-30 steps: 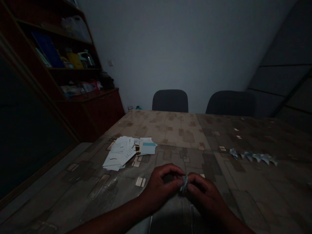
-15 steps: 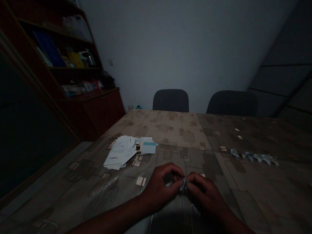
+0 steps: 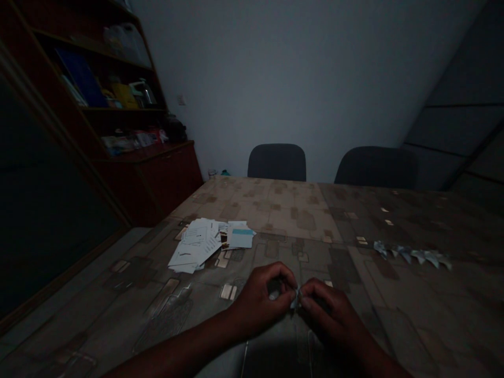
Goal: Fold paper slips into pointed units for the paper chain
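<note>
Between my two hands is a small folded piece of paper, pale grey-blue and mostly covered by the fingertips. My left hand pinches it from the left, thumb and forefinger forming a ring. From the other side my right hand grips it with thumb and forefinger. Both hands are low over the near part of the table. Off to the right lies a row of small folded paper pieces. A loose heap of white printed paper slips is at the left, with a blue-banded slip at its right side.
A patterned cloth covers the table. Beyond its far edge stand two dark chairs, a left one and a right one, against a pale wall. A red-brown shelf cabinet holding household items is at the left. The room is dim.
My hands keep their pinch on the folded paper, with only slight finger shifts. The whole view has moved a little; the slips and the row stay where they lie.
</note>
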A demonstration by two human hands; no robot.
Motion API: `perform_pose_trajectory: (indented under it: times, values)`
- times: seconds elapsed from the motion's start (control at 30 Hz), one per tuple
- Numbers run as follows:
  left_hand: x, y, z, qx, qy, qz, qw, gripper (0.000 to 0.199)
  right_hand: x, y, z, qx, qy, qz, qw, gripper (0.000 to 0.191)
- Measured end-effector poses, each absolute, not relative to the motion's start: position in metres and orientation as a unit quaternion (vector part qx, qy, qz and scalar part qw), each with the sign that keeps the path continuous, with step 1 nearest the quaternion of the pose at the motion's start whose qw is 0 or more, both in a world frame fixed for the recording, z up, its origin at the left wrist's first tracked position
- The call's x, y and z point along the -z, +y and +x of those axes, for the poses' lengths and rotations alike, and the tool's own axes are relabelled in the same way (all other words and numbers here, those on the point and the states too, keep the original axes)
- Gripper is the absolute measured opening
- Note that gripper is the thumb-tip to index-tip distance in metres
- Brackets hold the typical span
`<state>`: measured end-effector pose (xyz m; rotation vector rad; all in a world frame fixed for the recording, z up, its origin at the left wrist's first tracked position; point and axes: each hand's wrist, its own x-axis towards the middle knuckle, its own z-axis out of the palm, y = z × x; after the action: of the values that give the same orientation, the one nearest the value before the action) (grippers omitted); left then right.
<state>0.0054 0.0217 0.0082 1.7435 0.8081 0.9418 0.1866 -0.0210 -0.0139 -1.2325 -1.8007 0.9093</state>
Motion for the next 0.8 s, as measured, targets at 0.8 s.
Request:
perform_pose_trajectory:
  times: [0.8]
  values:
    - [0.014, 0.037, 0.002, -0.331, 0.243, 0.490, 0.769, 0.036, 0.018, -0.023, 0.186, -0.371, -0.701, -0.484, 0.370, 0.030]
